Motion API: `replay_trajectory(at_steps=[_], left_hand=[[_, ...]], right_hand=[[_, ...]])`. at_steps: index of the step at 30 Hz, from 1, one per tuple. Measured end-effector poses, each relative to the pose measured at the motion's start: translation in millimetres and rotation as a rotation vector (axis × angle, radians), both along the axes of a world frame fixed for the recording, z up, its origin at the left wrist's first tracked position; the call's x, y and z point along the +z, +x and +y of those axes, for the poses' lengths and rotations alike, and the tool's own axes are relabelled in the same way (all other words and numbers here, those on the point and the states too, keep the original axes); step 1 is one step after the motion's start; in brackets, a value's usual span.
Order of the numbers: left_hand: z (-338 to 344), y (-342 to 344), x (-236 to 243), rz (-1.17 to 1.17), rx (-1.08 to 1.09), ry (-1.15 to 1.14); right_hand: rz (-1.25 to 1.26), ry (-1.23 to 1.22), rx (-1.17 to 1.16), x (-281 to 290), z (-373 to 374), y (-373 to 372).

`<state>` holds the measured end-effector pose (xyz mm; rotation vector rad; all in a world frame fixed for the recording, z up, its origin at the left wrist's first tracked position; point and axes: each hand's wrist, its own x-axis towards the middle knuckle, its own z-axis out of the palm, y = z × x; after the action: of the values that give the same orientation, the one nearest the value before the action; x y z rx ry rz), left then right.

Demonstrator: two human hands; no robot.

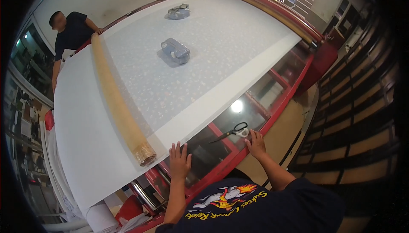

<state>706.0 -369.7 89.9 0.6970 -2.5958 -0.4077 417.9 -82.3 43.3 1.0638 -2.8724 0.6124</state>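
My left hand [180,161] lies at the near edge of a wide white sheet [221,92], its fingers stretched out and apart, holding nothing. To the right, my right hand [256,144] rests by the red rail [230,161] of the machine with its fingers extended. Just left of it, a pair of scissors [234,131] with dark blades and one black, one white handle loop lies on the glass panel. A long tan roll [111,92] in clear wrap stretches across the sheet, its near end left of my left hand. The sheet's middle has a pale speckled pattern.
Two plastic-wrapped bundles, a nearer one [177,51] and a farther one [178,11], weigh on the sheet. A person [73,33] in a dark shirt stands at the far left with a hand by the roll's far end. Black slatted racks [345,118] stand right.
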Motion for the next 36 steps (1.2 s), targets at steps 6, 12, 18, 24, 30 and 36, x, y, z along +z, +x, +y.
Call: replay_trajectory(at_steps=[6, 12, 18, 24, 30, 36], left_hand=[[-22.4, -31.4, -47.6, -0.191, 0.045, 0.066], [-24.3, -37.7, -45.3, -0.144, 0.118, 0.023], [-32.9, -46.1, -44.7, -0.128, 0.087, 0.101], [-41.1, -41.0, -41.8, -0.154, 0.121, 0.154], [-41.7, -31.0, -49.6, -0.173, 0.099, 0.247], [-49.1, -36.7, -42.9, -0.183, 0.061, 0.231]], right_hand=[[-0.032, -0.059, 0.116, 10.8, 5.1, -41.9], [-0.268, -0.157, -0.214, 10.5, -54.3, -138.4], [-0.183, -0.469, 0.133, 31.4, -272.3, -248.7], [-0.255, -0.282, 0.275, 45.6, -508.5, -282.0], [-0.448, -0.140, 0.176, 43.6, -619.9, -264.4], [-0.188, -0.057, 0.004, 22.5, -642.0, -230.7]])
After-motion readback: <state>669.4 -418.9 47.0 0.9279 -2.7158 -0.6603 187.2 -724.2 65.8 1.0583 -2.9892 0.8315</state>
